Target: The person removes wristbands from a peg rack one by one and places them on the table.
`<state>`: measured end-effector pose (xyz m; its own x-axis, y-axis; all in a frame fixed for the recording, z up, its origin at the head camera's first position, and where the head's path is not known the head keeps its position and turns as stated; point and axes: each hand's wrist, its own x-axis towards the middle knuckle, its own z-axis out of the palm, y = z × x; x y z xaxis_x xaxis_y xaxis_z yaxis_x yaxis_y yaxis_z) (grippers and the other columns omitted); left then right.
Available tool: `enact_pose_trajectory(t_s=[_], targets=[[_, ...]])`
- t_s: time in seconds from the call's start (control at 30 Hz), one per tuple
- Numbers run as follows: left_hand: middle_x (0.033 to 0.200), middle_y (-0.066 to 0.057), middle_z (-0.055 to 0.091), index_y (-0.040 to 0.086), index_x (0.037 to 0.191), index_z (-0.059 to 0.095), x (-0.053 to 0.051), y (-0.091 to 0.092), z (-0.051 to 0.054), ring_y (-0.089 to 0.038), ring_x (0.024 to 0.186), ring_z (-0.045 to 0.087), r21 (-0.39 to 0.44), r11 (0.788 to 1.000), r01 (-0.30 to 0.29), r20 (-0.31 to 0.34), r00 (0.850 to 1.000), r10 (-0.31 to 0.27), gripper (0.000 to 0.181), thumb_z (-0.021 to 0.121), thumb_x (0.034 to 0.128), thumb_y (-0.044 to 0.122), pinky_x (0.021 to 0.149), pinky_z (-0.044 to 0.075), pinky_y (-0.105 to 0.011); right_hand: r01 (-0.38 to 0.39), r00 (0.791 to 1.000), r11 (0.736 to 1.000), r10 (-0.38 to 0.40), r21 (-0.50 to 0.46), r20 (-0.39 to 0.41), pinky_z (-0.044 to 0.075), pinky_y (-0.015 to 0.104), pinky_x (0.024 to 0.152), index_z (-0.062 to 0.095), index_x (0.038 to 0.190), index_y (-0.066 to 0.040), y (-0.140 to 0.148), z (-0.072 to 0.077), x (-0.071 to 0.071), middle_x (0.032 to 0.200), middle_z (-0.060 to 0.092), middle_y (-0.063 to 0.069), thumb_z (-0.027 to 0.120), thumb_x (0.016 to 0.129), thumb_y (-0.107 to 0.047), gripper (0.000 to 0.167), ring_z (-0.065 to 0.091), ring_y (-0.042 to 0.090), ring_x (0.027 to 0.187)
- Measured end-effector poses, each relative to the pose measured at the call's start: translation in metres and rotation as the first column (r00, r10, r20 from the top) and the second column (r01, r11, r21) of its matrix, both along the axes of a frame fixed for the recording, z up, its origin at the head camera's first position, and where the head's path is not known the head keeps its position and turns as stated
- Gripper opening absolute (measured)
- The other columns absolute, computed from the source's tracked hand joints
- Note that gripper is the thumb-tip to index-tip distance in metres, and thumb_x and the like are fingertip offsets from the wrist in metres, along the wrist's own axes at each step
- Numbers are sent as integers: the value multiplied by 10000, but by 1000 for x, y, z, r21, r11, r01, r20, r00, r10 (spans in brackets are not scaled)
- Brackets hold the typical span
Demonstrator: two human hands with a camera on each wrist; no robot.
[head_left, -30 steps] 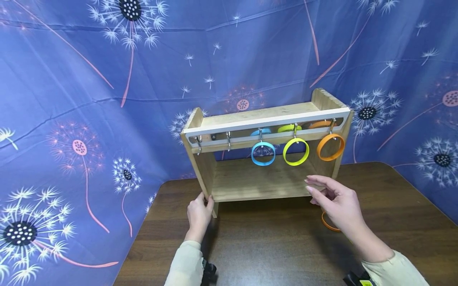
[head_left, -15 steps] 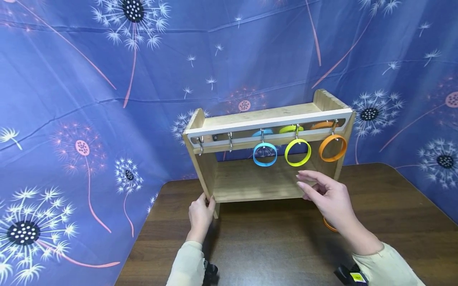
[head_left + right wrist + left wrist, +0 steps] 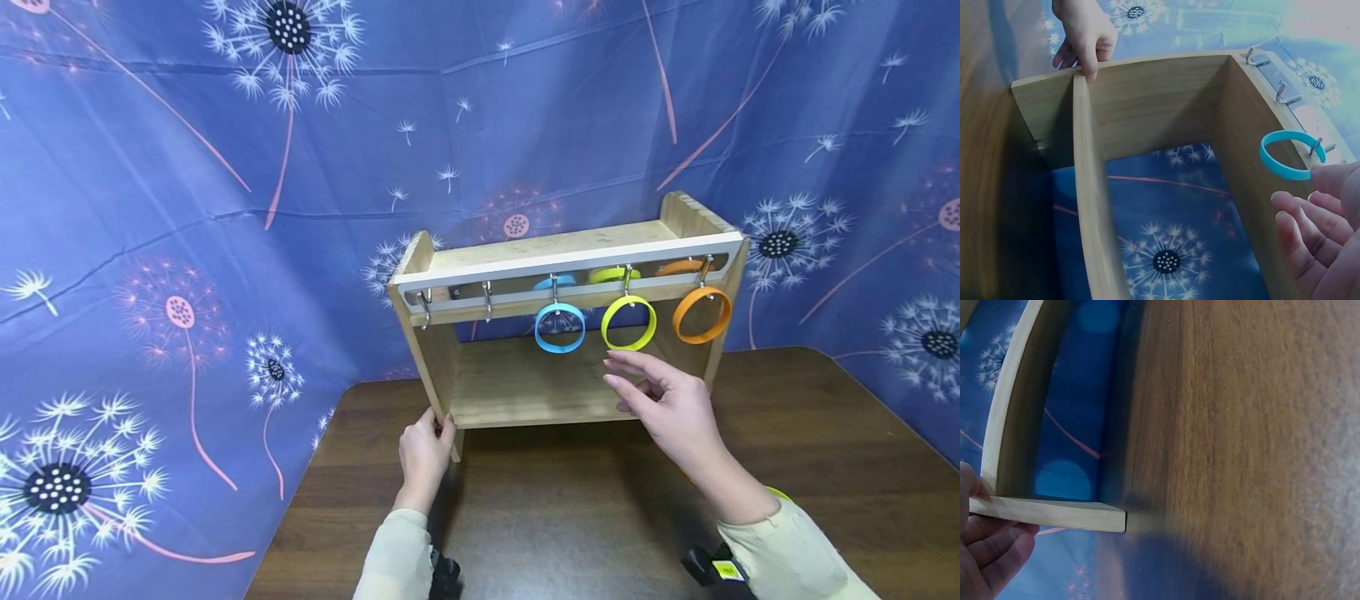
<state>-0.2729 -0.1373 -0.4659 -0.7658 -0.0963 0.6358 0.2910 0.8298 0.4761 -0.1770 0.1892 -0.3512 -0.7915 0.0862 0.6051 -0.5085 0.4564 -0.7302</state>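
Note:
My left hand (image 3: 424,454) grips the lower left edge of a wooden shelf unit (image 3: 525,392), thumb in front; the left wrist view shows fingers beneath the board (image 3: 1054,512). Three rings hang from hooks on the unit's front strip: a blue ring (image 3: 560,350), a yellow ring (image 3: 604,325) and an orange ring (image 3: 700,339). Just below the yellow ring is my right hand (image 3: 667,408), thumb and fingers bent but apart, holding nothing. In the right wrist view its thumb overlaps the blue ring (image 3: 1282,170); contact cannot be told there.
Two bare hooks, the left one (image 3: 426,310) and its neighbour (image 3: 488,302), are on the strip's left part. A second yellow ring (image 3: 780,492) on the brown table (image 3: 555,508) is mostly hidden by my right forearm. Blue dandelion-print cloth (image 3: 300,167) hangs behind.
My right hand has moved left, from below the orange ring to below the yellow one. Its forearm now covers the orange ring on the table. The left hand keeps its grip.

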Motion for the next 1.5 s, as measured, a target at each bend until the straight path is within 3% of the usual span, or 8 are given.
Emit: enact_pose_trajectory(t_s=[0.37,0.77,1.5], targets=[[546,16,595,166,701,590,2,0,-1,-331,510,595,17,1000,-3,9,1000,3,161,687,824,204,462,395,-423,4,1000,1000,-3,11,-1,516,199,572,672,1213,-99,-10,6,-8,1097,714,95,724,872,-128,346,679,82,622],[546,22,599,163,722,607,1,0,0,-314,510,600,11,1000,-6,20,1000,5,139,686,827,208,455,393,-408,21,1000,999,-22,28,22,498,219,540,661,1222,-72,-18,10,-16,1078,717,107,703,897,-189,348,689,154,624],[542,31,598,164,716,608,0,0,0,-294,497,591,14,1000,-2,-3,1000,2,142,693,820,209,448,379,-393,-40,998,993,44,-115,35,537,249,561,653,1188,16,-28,17,-33,1041,710,185,704,887,-112,331,681,126,580]])
